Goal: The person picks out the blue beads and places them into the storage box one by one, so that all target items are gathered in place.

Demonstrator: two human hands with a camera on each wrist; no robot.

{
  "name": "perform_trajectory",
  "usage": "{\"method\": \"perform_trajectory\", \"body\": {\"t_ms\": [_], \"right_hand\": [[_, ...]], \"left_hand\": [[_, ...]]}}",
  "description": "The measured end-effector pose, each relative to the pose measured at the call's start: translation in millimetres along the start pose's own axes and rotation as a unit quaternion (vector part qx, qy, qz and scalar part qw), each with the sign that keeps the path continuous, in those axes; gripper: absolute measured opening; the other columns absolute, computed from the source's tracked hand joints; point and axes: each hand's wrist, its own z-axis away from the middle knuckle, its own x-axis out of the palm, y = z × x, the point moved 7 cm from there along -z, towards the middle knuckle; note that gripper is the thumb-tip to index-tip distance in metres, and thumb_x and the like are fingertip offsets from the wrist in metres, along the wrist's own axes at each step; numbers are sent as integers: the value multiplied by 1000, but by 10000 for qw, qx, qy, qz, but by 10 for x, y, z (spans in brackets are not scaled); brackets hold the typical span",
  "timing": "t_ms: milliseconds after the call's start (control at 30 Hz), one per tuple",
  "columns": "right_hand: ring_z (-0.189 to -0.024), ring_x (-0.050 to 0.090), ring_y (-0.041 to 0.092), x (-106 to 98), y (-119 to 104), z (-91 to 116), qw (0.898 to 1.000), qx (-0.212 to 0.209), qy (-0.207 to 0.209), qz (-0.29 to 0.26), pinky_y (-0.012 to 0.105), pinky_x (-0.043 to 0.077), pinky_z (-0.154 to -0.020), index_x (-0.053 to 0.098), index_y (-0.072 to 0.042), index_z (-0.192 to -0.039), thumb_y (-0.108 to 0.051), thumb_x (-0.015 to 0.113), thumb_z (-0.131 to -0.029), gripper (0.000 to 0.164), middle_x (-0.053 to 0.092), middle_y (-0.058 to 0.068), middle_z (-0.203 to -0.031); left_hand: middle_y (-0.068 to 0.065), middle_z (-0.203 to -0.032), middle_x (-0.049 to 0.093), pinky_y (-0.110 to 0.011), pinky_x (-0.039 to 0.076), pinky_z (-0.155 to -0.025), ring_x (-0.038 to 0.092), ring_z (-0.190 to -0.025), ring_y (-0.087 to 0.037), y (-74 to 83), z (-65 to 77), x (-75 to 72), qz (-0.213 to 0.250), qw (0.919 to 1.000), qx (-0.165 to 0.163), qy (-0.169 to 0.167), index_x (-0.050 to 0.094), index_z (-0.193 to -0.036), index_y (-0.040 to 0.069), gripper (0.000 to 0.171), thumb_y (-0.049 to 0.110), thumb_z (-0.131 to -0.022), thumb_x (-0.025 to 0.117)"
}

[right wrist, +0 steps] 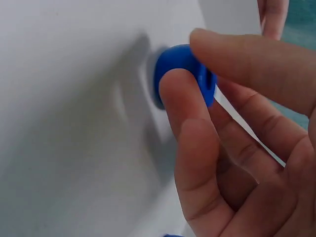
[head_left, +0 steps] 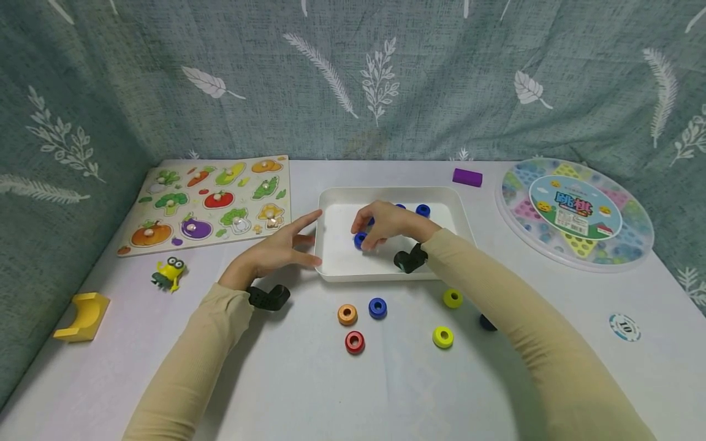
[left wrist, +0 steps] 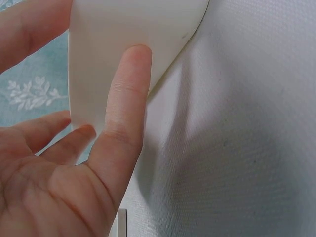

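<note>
A white rectangular tray [head_left: 342,269] stands near the middle of the table. My left hand [head_left: 278,250] rests its fingertips against the tray's left wall, fingers spread and fairly straight. In the left wrist view one finger lies along the tray's outer side [left wrist: 98,59]. Inside the tray, my right hand [head_left: 388,220] pinches a blue ring [right wrist: 178,59] with a hole through it, low over or on the tray floor. Behind that hand are more blue rings [head_left: 423,211], some partly hidden by it.
In front of the tray lie an orange ring [head_left: 347,315], a red ring [head_left: 355,343], a blue ring [head_left: 377,309] and yellow rings [head_left: 443,337]. A dark ring [head_left: 488,323] is partly under the right sleeve. A vegetable puzzle board [head_left: 220,202] is left, a round game box [head_left: 518,226] right.
</note>
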Motion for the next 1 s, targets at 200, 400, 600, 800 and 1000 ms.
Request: {"method": "perform_trajectory", "body": {"t_ms": [200,400,600,800,1000], "right_hand": [[-83,63,24,-170,-82,231,9992,-306,211,-135,35,50,-68,62,-5,-117,-11,71,-83,36,58,11,-117],[-82,63,33,-209,-290,821,9896,-1171,621,-554,37,50,-70,64,-6,-116,-11,72,-83,35,59,11,-119],[-70,62,18,126,-213,1270,9793,-1726,759,-737,29,50,-64,65,-6,-113,-7,73,-81,33,64,6,-107],[-63,58,14,478,6,1353,9783,-1739,723,-864,25,48,-59,63,-2,-117,-6,74,-79,39,67,4,-80],[-61,58,7,686,140,1302,9814,-1661,839,-464,23,49,-56,62,-2,-120,-3,74,-78,44,66,4,-88]], "left_hand": [[-9,-157,6,-57,25,-105,23,-137,-38,-31,-32,6,-133,9999,-45,-22,7,-154,21,101,8,-79,74],[-6,-157,6,-57,25,-106,24,-137,-36,-37,-41,-3,-130,9998,-132,8,7,-154,22,100,6,-80,73],[-5,-157,7,-57,23,-106,24,-137,-35,-45,-22,-21,-173,9997,-180,68,9,-153,23,100,5,-79,73],[-5,-157,7,-59,21,-106,23,-137,-36,-39,-19,-17,-171,9997,-149,72,8,-154,22,100,5,-80,73],[-5,-157,7,-59,20,-106,23,-137,-36,-10,-23,-1,-150,9998,-106,64,8,-154,21,100,4,-79,72]]}}
